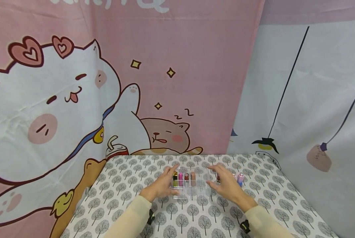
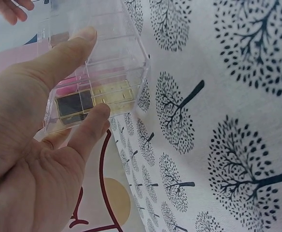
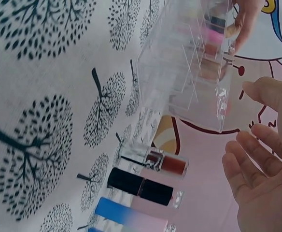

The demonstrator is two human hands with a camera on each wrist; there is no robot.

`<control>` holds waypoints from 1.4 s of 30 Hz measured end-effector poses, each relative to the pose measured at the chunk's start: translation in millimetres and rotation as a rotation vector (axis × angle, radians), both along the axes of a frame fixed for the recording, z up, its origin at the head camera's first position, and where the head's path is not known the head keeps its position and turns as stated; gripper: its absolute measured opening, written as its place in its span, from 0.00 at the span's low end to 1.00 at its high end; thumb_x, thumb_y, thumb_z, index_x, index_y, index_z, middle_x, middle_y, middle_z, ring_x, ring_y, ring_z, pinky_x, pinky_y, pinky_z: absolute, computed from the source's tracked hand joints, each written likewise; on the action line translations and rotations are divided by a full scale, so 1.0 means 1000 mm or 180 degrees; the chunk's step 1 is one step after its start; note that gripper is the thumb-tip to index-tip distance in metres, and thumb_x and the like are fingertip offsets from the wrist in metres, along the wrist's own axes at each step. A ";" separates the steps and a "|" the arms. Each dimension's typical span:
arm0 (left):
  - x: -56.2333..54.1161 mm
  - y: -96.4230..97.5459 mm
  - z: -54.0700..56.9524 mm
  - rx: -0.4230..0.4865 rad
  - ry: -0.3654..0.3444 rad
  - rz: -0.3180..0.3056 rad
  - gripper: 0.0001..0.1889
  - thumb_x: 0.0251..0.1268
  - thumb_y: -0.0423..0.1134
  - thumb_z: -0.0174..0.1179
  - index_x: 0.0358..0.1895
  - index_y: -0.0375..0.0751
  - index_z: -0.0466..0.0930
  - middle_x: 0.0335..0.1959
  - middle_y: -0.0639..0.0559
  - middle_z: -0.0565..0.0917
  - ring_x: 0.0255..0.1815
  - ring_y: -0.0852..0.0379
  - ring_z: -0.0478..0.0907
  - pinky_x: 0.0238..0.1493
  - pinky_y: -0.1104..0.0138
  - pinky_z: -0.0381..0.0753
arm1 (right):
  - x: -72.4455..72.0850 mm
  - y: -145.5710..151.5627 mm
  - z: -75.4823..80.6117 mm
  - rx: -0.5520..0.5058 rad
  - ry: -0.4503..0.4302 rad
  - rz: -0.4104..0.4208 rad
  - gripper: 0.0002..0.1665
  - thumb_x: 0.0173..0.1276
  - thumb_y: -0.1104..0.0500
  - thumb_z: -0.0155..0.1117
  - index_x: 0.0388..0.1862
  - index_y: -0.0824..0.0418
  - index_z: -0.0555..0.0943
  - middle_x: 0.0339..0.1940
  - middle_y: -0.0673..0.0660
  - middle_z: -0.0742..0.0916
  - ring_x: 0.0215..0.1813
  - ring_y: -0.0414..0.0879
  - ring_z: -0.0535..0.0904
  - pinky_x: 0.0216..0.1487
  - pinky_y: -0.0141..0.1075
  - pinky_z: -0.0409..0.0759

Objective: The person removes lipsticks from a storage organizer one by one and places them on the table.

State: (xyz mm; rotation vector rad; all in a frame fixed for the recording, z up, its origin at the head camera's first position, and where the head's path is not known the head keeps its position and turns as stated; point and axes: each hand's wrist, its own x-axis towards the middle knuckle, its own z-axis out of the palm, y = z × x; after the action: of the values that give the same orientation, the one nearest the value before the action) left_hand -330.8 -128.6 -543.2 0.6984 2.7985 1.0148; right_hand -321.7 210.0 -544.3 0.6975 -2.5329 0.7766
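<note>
A clear plastic lipstick organizer point(image 1: 203, 191) stands on the table, with several lipsticks in its left compartments. They include a gold-and-black lipstick point(image 1: 175, 180), a pink one point(image 1: 180, 178), a dark red one point(image 1: 186, 178) and a brownish one point(image 1: 193, 178). My left hand point(image 1: 161, 185) grips the organizer's left end, its thumb point(image 2: 66, 55) on the near side and fingers around the other. Off the organizer's right end, my right hand point(image 1: 226, 183) is held apart from it with loosely bent fingers, holding nothing.
To the right of the organizer stand several lip tubes: a clear one with a reddish part point(image 3: 167, 163), a black one point(image 3: 140, 187) and a blue-to-pink one point(image 3: 131, 216). A tree-print cloth point(image 1: 181, 221) covers the table. Cartoon-print curtains point(image 1: 201, 82) hang behind it.
</note>
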 end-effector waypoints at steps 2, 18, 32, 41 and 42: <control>-0.001 0.000 -0.001 0.0002 0.0004 0.0000 0.67 0.66 0.39 0.87 0.99 0.53 0.46 0.86 0.36 0.66 0.56 0.44 0.86 0.58 0.56 0.94 | -0.002 -0.003 -0.002 0.0001 0.0024 0.0020 0.39 0.72 0.57 0.87 0.79 0.62 0.83 0.73 0.61 0.90 0.68 0.57 0.90 0.73 0.60 0.92; 0.000 -0.001 -0.001 0.0016 0.0035 -0.0013 0.67 0.67 0.39 0.87 0.99 0.54 0.46 0.85 0.37 0.67 0.56 0.45 0.85 0.60 0.54 0.94 | -0.008 -0.027 -0.007 -0.0171 0.0037 0.0262 0.35 0.72 0.60 0.88 0.75 0.63 0.86 0.69 0.62 0.91 0.61 0.57 0.92 0.61 0.53 0.97; 0.000 -0.001 -0.001 -0.0019 0.0075 0.0007 0.67 0.66 0.40 0.88 0.99 0.52 0.47 0.85 0.36 0.68 0.54 0.45 0.86 0.57 0.55 0.94 | -0.016 -0.049 -0.014 -0.0293 0.0132 0.0252 0.35 0.66 0.62 0.92 0.69 0.67 0.88 0.60 0.66 0.92 0.49 0.60 0.94 0.47 0.40 0.99; 0.000 0.000 -0.001 -0.0043 0.0074 0.0007 0.67 0.65 0.40 0.88 0.99 0.52 0.47 0.85 0.36 0.68 0.53 0.48 0.85 0.56 0.55 0.94 | -0.020 -0.064 -0.017 -0.0380 -0.0053 -0.0041 0.33 0.64 0.60 0.94 0.64 0.68 0.89 0.56 0.67 0.94 0.44 0.56 0.95 0.43 0.32 0.96; 0.000 0.000 -0.001 -0.0052 0.0082 0.0005 0.67 0.65 0.40 0.88 0.99 0.52 0.47 0.85 0.36 0.68 0.53 0.49 0.85 0.56 0.56 0.94 | -0.021 -0.066 -0.017 -0.0371 -0.0045 -0.0064 0.33 0.64 0.59 0.94 0.63 0.67 0.89 0.55 0.66 0.94 0.44 0.56 0.95 0.44 0.33 0.96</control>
State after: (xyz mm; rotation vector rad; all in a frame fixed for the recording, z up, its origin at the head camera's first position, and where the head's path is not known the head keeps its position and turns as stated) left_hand -331.2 -128.6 -544.6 0.7127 2.8261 0.9892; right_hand -342.4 144.4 -561.1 0.6295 -2.4801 0.9167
